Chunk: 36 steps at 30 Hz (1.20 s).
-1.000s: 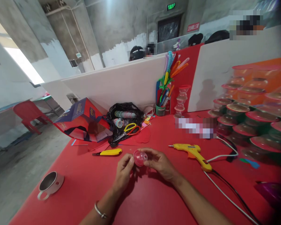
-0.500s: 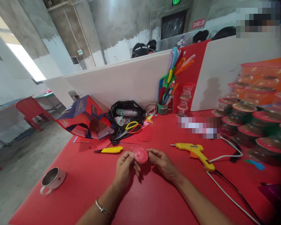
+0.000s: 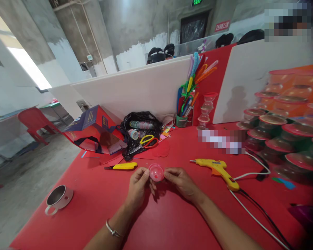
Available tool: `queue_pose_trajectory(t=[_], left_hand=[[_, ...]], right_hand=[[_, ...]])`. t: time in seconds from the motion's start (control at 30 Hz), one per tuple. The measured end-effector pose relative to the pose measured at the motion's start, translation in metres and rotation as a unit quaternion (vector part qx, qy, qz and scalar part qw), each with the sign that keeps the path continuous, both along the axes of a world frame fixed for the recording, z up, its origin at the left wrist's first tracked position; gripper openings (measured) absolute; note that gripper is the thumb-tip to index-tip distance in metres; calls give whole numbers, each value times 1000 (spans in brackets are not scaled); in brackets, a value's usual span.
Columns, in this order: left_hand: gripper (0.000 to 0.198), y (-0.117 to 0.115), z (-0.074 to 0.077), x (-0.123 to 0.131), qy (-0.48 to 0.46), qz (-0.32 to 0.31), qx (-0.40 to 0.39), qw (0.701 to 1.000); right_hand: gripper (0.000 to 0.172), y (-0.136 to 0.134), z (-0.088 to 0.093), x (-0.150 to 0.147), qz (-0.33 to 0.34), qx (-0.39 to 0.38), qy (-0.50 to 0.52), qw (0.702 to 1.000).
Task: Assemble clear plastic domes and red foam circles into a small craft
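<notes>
Above the red tabletop point(image 3: 156, 222), a small see-through plastic cup point(image 3: 156, 172) is held between my two hands, its wide mouth facing me and a small red spot at its middle. My left hand point(image 3: 137, 185) pinches the left rim between thumb and forefinger, the other fingers curled below. On the opposite rim, my right hand point(image 3: 182, 182) pinches with thumb and fingertips. A yellow box cutter point(image 3: 124, 166) lies beyond my left hand. To the right of my right hand rests a yellow hot glue gun point(image 3: 216, 168), its nozzle pointing left.
Scissors point(image 3: 146, 143) lie on a black plastic bag point(image 3: 125, 121) containing stacked discs. A red-blue paper bag point(image 3: 94, 126) and a mug point(image 3: 59, 198) are left. Stacked plastic cups point(image 3: 279, 135) crowd the right, near cables point(image 3: 253, 208). A pen holder point(image 3: 182, 121) stands by the white partition point(image 3: 135, 88).
The cup has tilted slightly between my fingers, so more of its inside faces me. My right fingertips have shifted a little left along the rim. The surroundings are unchanged.
</notes>
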State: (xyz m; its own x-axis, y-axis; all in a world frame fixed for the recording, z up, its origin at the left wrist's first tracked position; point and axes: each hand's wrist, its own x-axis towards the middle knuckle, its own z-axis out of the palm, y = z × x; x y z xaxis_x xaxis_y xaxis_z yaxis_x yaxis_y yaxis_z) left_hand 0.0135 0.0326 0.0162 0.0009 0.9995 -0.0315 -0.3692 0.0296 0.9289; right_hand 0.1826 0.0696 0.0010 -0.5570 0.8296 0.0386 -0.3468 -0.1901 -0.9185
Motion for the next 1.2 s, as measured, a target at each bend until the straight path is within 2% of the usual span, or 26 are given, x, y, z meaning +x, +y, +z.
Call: queue_pose_trajectory(t=[0.17,0.37,0.5,0.8,1.03,1.2], left_hand=[[34,-1,-3,-1,6,5,10,1000],[33,-2,-2,0,5,5,15,1000],[35,-1,-2,0,11,4,14,1000],[34,-2,1,3,2,8,15,1000],[39,-5,4,3,55,45,30,997],[45,-6,3,2,157,73,104,979]], right_hand=[[36,1,-2,0,-23,-11,-18,1000],[33,2,-1,2,-32,26,-36,999],[35,3,-2,1,-61,41,-59,996],[35,3,-2,-1,-76,5,-42,996],[36,6,-5,-1,-98,-4,-42,994],[37,4,-1,-1,-107,-9,-48,993]])
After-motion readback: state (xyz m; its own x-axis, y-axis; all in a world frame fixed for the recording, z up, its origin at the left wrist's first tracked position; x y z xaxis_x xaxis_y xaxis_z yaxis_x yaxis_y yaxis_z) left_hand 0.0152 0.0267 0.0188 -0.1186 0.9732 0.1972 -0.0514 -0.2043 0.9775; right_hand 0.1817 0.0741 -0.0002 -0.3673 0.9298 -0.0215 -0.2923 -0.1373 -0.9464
